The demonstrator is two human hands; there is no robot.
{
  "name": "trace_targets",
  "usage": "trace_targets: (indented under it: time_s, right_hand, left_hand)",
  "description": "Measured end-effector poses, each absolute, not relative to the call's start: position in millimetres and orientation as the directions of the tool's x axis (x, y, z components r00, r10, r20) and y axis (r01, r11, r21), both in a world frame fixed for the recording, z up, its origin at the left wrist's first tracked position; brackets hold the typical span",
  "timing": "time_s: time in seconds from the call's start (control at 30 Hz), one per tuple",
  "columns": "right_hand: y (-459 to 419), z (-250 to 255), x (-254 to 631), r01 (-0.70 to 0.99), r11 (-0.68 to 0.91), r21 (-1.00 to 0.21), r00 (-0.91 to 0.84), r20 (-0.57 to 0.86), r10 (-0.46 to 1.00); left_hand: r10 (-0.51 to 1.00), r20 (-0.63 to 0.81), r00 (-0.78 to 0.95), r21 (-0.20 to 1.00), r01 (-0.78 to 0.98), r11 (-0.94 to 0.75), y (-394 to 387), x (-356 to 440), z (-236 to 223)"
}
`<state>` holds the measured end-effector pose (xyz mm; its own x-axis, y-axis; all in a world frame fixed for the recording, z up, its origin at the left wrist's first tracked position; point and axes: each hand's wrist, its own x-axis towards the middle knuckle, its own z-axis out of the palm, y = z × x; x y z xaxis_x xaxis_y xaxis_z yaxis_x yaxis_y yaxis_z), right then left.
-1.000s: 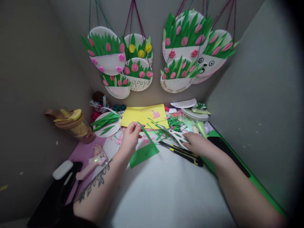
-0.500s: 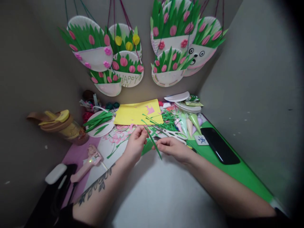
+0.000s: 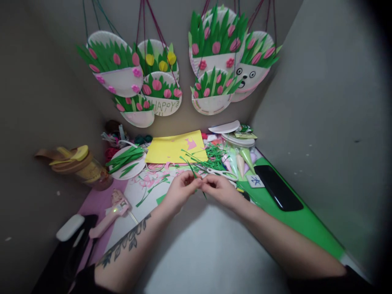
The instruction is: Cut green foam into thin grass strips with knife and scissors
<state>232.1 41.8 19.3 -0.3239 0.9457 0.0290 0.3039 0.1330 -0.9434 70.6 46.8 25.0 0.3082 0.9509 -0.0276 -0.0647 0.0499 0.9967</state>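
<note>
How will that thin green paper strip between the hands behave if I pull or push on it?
The green strip looks narrow and paper-thin, so it will probably flop and bend rather than push. Pinched between left hand and right hand, it seems very light. A hard tug could tear it, like the green scraps behind.

Both forearms reach in from the near edge and converge toward the middle of the scene; the left forearm, bare and tattooed with a leafy sprig along its inner side, runs up from the near left; the right forearm, bare and unmarked, comes in from the near right at a flatter slant; the left hand (image 3: 180, 190) and right hand (image 3: 219, 189) meet fingertip to fingertip, thumbs and forefingers pinched together, remaining fingers loosely curled; both wrists are nearly straight, knuckles turned toward the far side.
</note>
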Motion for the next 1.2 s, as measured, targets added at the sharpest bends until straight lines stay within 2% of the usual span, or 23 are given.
trace_targets:
  time_s: [0.13, 0.27, 0.53, 0.77, 0.87, 0.93, 1.03, 1.1, 1.2]
  right_hand:
    - [40.4, 21.6, 232.2, 0.315, 0.157, -0.936, -0.295, 0.061, 0.953]
    - [37.5, 25.6, 229.4, 0.3, 0.144, -0.943, -0.266, 0.062, 0.962]
    - [35.6, 19.6, 227.6, 0.311, 0.218, -0.925, -0.295, 0.125, 0.947]
    - [37.7, 25.4, 230.0, 0.353, 0.232, -0.907, -0.298, 0.127, 0.946]
    - [41.2, 21.8, 231.3, 0.339, 0.177, -0.924, -0.272, 0.084, 0.958]
    - [43.7, 16.5, 231.5, 0.309, 0.117, -0.944, -0.25, 0.038, 0.968]
    - [46.1, 8.8, 230.4, 0.279, 0.089, -0.956, -0.232, 0.023, 0.972]
    - [46.4, 5.5, 229.3, 0.283, 0.123, -0.951, -0.245, 0.052, 0.968]
    - [46.1, 2.7, 227.9, 0.282, 0.16, -0.946, -0.281, 0.078, 0.957]
  left_hand:
    - [0.948, -0.045, 0.314, 0.994, -0.079, 0.073, 46.4, 71.0, 28.5]
    - [0.975, -0.047, 0.216, 0.993, -0.097, 0.069, 43.5, 73.4, 29.2]
    - [0.997, -0.065, 0.046, 0.954, -0.29, 0.076, 54.4, 62.3, 31.3]
    - [0.972, -0.23, -0.053, 0.904, -0.382, 0.193, 76.8, 38.5, 37.6]
    - [0.956, -0.232, -0.182, 0.907, -0.396, 0.144, 85.7, 25.7, 42.0]
    - [0.962, -0.16, -0.221, 0.936, -0.345, 0.077, 86.4, 23.3, 44.6]
    - [0.995, -0.073, -0.066, 0.975, -0.214, 0.057, 77.3, 34.2, 43.8]
    - [0.996, -0.076, 0.049, 0.985, -0.15, 0.083, 68.2, 46.6, 39.2]
    - [0.986, -0.106, 0.13, 0.986, -0.118, 0.121, 58.0, 61.9, 29.1]
